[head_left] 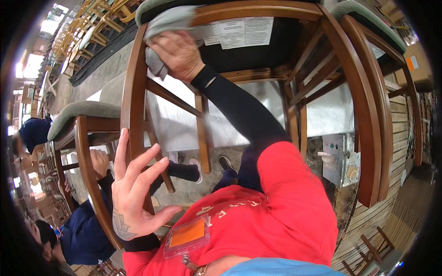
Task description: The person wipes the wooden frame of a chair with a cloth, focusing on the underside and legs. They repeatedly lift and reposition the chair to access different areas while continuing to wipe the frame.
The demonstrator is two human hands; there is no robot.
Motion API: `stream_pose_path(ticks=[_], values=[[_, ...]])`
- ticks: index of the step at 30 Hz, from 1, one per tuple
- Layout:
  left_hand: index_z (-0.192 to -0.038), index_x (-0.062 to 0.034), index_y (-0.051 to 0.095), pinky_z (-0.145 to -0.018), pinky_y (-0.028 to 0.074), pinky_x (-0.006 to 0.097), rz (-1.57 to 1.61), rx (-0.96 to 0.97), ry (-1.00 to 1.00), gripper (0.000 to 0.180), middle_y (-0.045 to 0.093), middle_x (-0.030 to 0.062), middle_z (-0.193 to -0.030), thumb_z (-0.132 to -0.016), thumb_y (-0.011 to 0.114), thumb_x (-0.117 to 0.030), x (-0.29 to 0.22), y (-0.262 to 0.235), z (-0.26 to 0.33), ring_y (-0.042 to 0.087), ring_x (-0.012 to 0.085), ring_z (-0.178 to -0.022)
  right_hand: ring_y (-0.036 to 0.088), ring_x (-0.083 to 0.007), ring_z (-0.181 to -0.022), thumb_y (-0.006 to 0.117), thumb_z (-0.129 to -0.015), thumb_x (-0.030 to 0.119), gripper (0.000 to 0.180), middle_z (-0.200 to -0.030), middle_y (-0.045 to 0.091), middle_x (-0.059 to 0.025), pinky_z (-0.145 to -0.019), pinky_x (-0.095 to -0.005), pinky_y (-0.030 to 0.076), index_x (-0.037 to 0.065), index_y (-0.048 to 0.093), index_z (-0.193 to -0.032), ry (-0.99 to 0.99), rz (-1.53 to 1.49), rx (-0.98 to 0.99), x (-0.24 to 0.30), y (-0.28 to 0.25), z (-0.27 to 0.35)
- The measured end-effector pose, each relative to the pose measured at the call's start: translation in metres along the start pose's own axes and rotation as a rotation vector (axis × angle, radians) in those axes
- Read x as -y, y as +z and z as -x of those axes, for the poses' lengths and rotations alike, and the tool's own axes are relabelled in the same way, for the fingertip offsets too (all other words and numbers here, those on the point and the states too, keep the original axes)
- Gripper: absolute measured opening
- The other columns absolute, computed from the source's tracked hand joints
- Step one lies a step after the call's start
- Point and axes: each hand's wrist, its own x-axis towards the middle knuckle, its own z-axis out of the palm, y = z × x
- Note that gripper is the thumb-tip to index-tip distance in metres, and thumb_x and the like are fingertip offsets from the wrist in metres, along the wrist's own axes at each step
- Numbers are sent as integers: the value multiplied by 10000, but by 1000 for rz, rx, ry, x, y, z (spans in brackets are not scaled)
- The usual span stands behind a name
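A brown wooden chair (258, 13) with a dark underside stands before me, its legs toward me. My right hand (177, 53) reaches across to the chair's upper left corner. It presses a grey cloth (159, 32) against the wood there, and the cloth is slightly blurred. Close to the lower part of the chair's left leg (133, 92) is my left hand (140, 193), fingers spread and holding nothing. Whether its fingertips touch the leg I cannot tell. White printed labels (244, 32) are stuck to the underside of the seat.
Another green-cushioned chair (87, 115) stands at the left, with a co-worker in dark blue (85, 234) beside it. One more chair (368, 50) adjoins on the right. A silvery work surface (235, 101) lies beneath, near a grey control box (338, 161). Stacked chairs (92, 27) fill the back left.
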Motion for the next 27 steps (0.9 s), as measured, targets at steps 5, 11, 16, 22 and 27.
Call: stream_pose_path(ticks=[5,11,16,22,27], values=[[-1159,-31,718,-1069,426,569,-39,39,-47,682,661,190,-1267,-721,818,-543,-2,-6,5,372,552,-1414,472,-235,-1356,612,-866,177,416,-1311,584,-47,-1164,-472,313,107,659,-1273,60,-78,-71,18,26,11],[-1167,-42,709,-1034,468,562,-59,56,-17,656,656,193,-1268,-755,812,-541,0,-8,0,392,565,-1392,469,-189,-1354,572,-896,199,423,-1345,574,-5,-1197,-442,316,120,641,-1305,-334,-22,44,-8,42,75],[-1168,-51,705,-1048,452,587,-39,22,-59,645,655,200,-1263,-720,839,-495,-1,-5,3,395,575,-1385,513,-209,-1284,609,-796,175,211,-1063,615,-72,-1241,-423,285,98,715,-962,-751,-164,406,-25,21,14],[-1188,-57,701,-1066,434,596,-22,35,-107,654,651,202,-1268,-702,852,-468,0,-6,7,387,565,-1397,613,-286,-1143,572,-852,206,239,-1044,673,-98,-1152,-397,349,30,703,-946,-673,43,284,9,31,2],[-1187,-59,707,-1056,456,560,33,43,-76,623,651,206,-1268,-713,855,-436,1,-10,-1,384,555,-1405,593,-279,-1221,573,-845,201,241,-1056,700,-105,-1190,-400,327,38,723,-941,-692,2,660,11,41,162]])
